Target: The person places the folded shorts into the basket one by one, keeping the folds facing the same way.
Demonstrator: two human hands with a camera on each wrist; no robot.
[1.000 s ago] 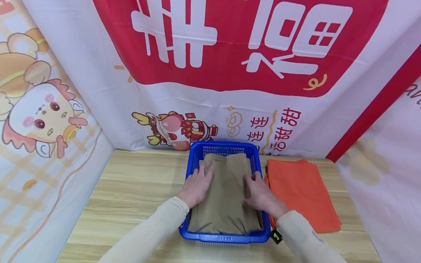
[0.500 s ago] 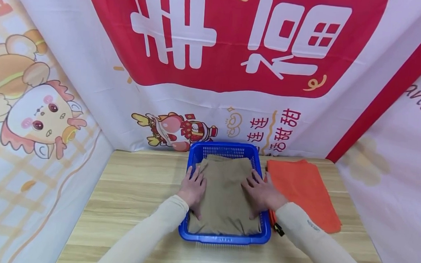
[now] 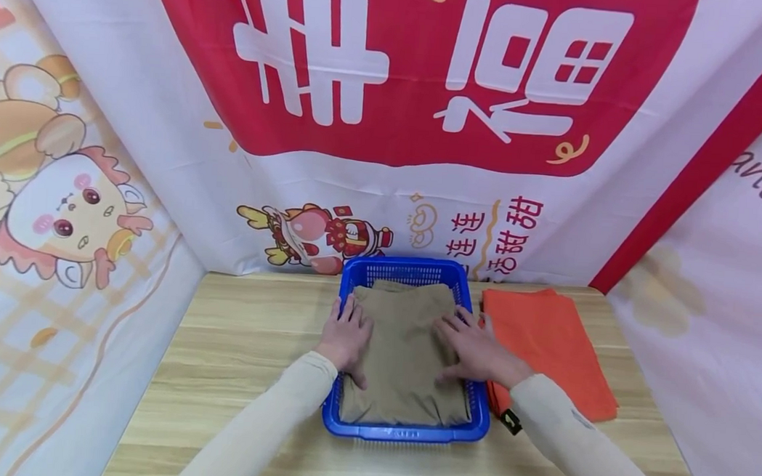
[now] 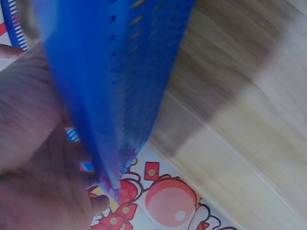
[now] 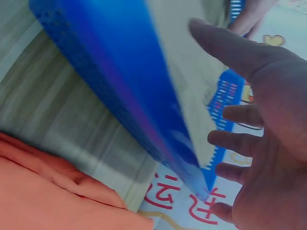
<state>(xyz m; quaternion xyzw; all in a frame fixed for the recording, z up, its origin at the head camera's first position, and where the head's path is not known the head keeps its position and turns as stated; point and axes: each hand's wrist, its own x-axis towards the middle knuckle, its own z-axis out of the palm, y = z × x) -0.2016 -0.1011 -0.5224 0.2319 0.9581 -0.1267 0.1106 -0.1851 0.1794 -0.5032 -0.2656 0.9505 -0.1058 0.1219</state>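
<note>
A folded khaki cloth (image 3: 409, 356) lies flat inside a blue plastic basket (image 3: 405, 434), filling most of it. My left hand (image 3: 346, 338) rests along the cloth's left edge, just inside the basket's side, fingers pointing away from me. Across from it, my right hand (image 3: 475, 349) lies over the right edge with fingers spread and thumb apart. In the right wrist view, the fingers of the right hand (image 5: 268, 139) are loosely extended and grip nothing. The left wrist view has the perforated basket wall (image 4: 129, 72) covering part of the left hand (image 4: 43, 158).
A folded orange cloth (image 3: 554, 350) lies right of the basket, with a small black tag (image 3: 510, 421) at its near left edge. Wood-grain table (image 3: 251, 332) extends around the basket. Printed fabric hangings (image 3: 385, 176) enclose the back and sides.
Both hands have come back from farther up the cloth to its side edges. The khaki cloth's far part now lies flatter and wider. The right fingers have shifted slightly inward.
</note>
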